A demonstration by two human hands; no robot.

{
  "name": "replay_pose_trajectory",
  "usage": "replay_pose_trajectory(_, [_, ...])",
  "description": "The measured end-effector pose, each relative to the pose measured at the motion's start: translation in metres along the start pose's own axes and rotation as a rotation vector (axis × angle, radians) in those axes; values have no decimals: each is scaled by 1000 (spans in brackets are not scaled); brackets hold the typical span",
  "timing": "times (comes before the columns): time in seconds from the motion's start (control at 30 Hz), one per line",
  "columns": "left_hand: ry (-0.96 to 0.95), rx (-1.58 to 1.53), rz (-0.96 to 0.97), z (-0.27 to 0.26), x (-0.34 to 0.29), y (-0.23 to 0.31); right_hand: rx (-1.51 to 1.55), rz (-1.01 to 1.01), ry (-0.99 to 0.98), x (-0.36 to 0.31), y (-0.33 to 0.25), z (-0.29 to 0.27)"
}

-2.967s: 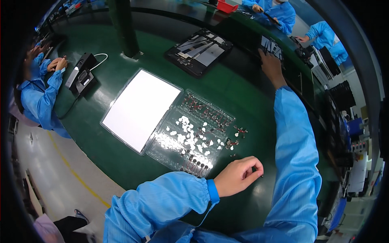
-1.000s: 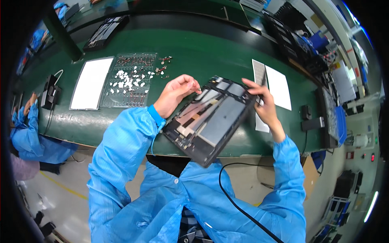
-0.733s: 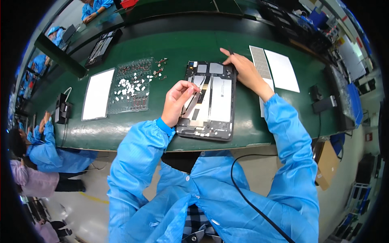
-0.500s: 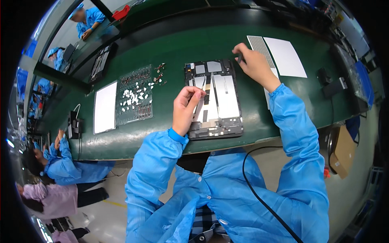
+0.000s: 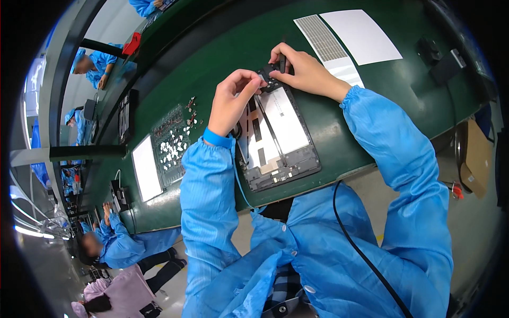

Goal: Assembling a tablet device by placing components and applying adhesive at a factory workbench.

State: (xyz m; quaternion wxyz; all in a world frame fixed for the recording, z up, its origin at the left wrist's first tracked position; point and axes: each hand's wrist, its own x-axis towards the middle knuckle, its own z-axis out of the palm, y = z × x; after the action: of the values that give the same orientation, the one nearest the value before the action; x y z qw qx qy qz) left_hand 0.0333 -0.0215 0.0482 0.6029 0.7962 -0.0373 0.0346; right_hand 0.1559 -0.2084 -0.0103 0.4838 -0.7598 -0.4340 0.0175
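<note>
A person in blue sleeves works with 2 bare hands over an opened tablet (image 5: pixel 283 119), which lies face down on a green bench (image 5: pixel 331 135), near its front edge and slightly turned. Its black frame surrounds silver panels and dark strips. The left hand (image 5: pixel 233 100) is at the tablet's far end, thumb and forefinger pinched together, seemingly on a small part too tiny to identify. The right hand (image 5: pixel 302 71) curls its fingers around a slim dark tool (image 5: pixel 282 62) at the same end.

The tablet looks thin, light and stiff, with smooth panels that could be slippery. The exposed strips and flat panels seem fragile, so the black outer frame looks the safest place to grip, by its 2 long sides.

To the left lies a clear tray (image 5: pixel 172 142) of small round parts; beyond the right hand, a striped sheet (image 5: pixel 321 40).
</note>
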Motion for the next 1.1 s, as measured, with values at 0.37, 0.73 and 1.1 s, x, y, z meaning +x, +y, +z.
replay_pose_trajectory(0.37, [59,258,13,16,7,-16,83,104,-81,-2,0,-5])
replay_pose_trajectory(0.73, [105,430,222,17,0,-17,127,96,-195,-3,0,-8])
replay_pose_trajectory(1.1, [162,427,219,20,1,-20,170,171,-160,-3,-7,-8])
